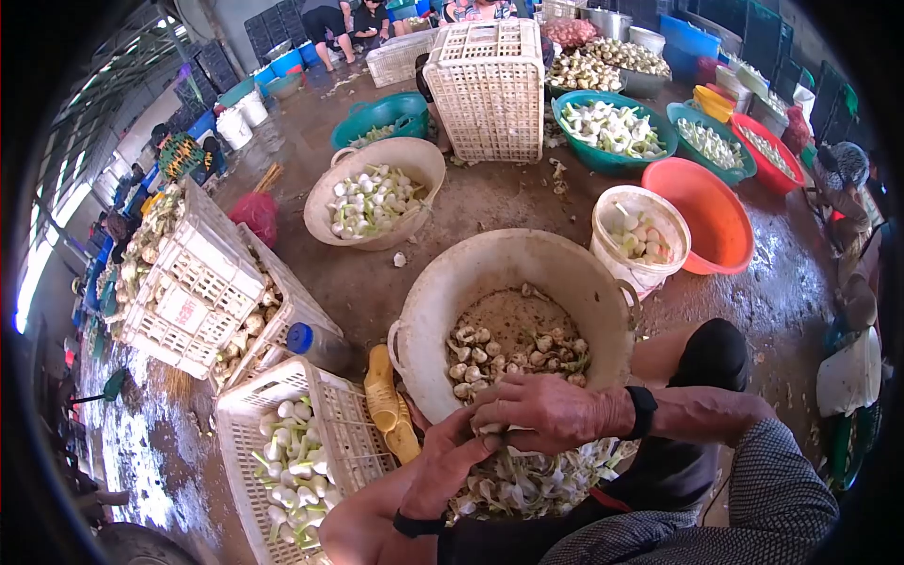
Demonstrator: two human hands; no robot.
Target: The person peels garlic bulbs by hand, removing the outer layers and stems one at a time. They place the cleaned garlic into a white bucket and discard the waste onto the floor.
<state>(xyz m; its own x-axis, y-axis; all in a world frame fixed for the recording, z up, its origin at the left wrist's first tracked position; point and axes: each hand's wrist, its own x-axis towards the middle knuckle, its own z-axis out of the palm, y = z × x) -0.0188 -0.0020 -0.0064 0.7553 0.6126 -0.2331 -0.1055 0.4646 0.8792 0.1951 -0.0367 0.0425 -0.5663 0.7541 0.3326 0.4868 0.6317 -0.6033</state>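
Note:
My left hand [450, 463] and my right hand [551, 411] meet just over the near rim of a large beige tub [435, 299]. Both have curled fingers pressed together around something small, mostly hidden, that I cannot make out. Unpeeled garlic bulbs [480, 355] lie in the lower part of the tub. Below my hands is a heap of pale garlic peelings [537, 485]. To the left, a white crate [247, 471] holds peeled bulbs with green stems [297, 466].
Yellow shoes [381, 391] and a blue-capped bottle [325, 347] stand left of the tub. A white bucket [610, 247] and an orange basin [733, 226] are at right. Stacked crates [202, 301] hold garlic at left. People [325, 21] sit at the back.

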